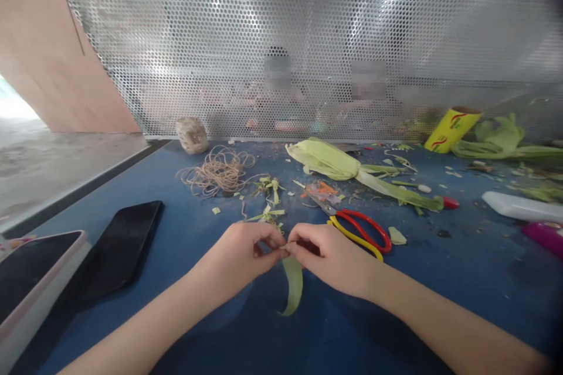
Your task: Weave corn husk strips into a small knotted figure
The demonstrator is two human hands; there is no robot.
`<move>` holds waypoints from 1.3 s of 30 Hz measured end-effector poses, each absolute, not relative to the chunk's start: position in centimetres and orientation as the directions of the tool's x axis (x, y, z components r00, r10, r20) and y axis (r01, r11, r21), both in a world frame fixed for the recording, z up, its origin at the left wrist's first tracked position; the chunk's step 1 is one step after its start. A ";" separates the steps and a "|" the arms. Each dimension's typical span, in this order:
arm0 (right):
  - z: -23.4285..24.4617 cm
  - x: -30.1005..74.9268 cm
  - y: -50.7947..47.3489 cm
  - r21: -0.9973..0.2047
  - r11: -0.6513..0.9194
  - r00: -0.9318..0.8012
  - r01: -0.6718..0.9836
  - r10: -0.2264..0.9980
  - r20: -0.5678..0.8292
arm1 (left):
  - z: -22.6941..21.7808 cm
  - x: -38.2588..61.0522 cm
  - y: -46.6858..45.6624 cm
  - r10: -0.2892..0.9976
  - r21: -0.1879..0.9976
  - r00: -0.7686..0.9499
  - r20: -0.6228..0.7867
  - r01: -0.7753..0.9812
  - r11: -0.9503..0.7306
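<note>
My left hand (253,252) and my right hand (319,255) meet over the front middle of the table, thumbs and fingertips pinched together. Between them they grip a strip of green corn husk (293,287), whose curved end hangs down below the fingers; its upper end is hidden. Just beyond the fingers lie small knotted husk pieces (269,214). Scissors (358,225) with one red and one yellow handle rest beside my right hand, blades pointing away to the left. Farther back lies a bundle of pale green husk leaves (329,161).
A tangle of twine (217,171) and a whitish jar-like object (192,135) are at the back left. A black phone (121,246) and another device (35,275) lie left. A yellow tube (453,129) leans before a perforated metal screen (316,29). Scraps litter the blue table (197,340).
</note>
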State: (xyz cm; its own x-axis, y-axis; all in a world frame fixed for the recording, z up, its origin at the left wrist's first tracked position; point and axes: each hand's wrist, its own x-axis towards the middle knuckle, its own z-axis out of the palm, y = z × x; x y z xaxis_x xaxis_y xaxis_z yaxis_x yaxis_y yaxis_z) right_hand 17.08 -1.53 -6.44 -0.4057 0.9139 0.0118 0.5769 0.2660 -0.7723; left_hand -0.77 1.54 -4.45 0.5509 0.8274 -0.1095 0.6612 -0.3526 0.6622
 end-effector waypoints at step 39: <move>-5.6 17.5 -1.5 -0.885 0.213 -0.460 0.413 0.888 -0.001 | -4.3 -1.2 1.8 0.769 0.955 0.583 -0.264 0.269 0.124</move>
State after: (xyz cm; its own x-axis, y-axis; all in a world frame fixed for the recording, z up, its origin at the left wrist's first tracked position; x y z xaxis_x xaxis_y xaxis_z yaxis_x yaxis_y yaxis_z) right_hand 17.46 -1.52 -5.56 -0.4599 0.8880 -0.0009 0.4132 0.2132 -0.8853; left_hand -1.19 1.84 -4.34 0.5826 0.7688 -0.2638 0.2691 0.1238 0.9551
